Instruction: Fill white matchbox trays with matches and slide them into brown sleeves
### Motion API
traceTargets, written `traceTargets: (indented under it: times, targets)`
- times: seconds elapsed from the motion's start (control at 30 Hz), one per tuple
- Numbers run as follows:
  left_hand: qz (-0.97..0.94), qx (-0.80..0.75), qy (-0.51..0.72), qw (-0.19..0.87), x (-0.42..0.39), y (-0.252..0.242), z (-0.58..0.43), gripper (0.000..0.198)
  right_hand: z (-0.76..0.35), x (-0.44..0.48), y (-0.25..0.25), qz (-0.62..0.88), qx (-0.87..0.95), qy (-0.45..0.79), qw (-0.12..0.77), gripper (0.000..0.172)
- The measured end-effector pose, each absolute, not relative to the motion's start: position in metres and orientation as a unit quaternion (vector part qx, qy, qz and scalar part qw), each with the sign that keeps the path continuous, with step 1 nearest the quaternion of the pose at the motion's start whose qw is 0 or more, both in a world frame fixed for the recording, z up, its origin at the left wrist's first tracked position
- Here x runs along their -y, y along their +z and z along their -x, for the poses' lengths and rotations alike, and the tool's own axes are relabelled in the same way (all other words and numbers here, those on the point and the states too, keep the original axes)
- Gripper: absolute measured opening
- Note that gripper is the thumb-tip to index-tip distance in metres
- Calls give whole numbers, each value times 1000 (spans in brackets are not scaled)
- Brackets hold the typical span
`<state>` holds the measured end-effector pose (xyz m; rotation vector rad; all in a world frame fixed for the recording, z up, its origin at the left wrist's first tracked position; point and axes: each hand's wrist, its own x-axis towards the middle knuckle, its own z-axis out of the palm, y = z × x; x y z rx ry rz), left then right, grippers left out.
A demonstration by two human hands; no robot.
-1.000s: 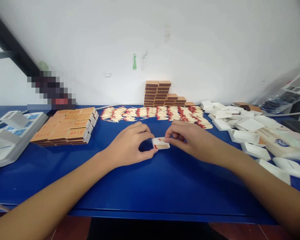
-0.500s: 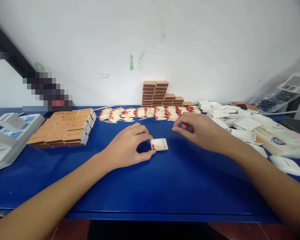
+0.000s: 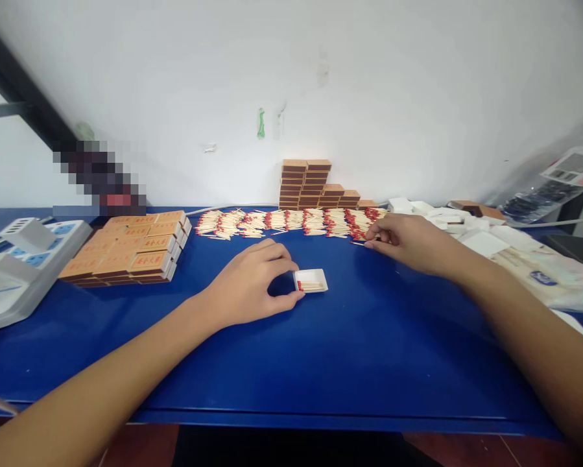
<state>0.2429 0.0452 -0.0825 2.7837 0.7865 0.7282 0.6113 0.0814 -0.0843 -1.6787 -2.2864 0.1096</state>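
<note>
My left hand (image 3: 252, 285) grips the left end of a small white matchbox tray (image 3: 324, 280) between thumb and fingers, on the blue table. Inside the tray lie several matches (image 3: 311, 286), their red heads toward my left hand. My right hand (image 3: 408, 241) is at the right end of a long row of loose matches (image 3: 285, 220). Its thumb and index finger are pinched at a match (image 3: 359, 242) on the near edge of that row. The other fingers are curled, and some matches are hidden behind them.
Filled-looking orange matchboxes (image 3: 126, 250) are stacked at the left, beside a white power strip (image 3: 52, 279). More matchboxes (image 3: 305, 185) stand against the wall. At the right lie white empty trays (image 3: 480, 241), a tissue pack (image 3: 547, 279) and a plastic bag (image 3: 539, 194).
My right hand has moved right and slightly down to the right end of the match row. The left hand still holds the tray in the same place.
</note>
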Motion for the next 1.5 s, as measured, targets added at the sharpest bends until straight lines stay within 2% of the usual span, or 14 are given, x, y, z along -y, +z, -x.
traceTargets:
  times: [0.83, 1.0, 1.23, 1.5]
  targets:
    - [-931, -268, 234, 87, -45, -82, -242, 26, -616, -81, -79, 572, 807, 24, 149, 14]
    - [-931, -269, 232, 88, -45, -83, -242, 27, -626, -88, -80, 587, 801, 35, 109, 12]
    - [-931, -272, 229, 87, -45, -82, -241, 27, -626, -87, -85, 582, 806, 46, 96, 19]
    - [-930, -274, 226, 94, -45, -83, -242, 27, -617, -81, -90, 563, 812, 20, 154, 27]
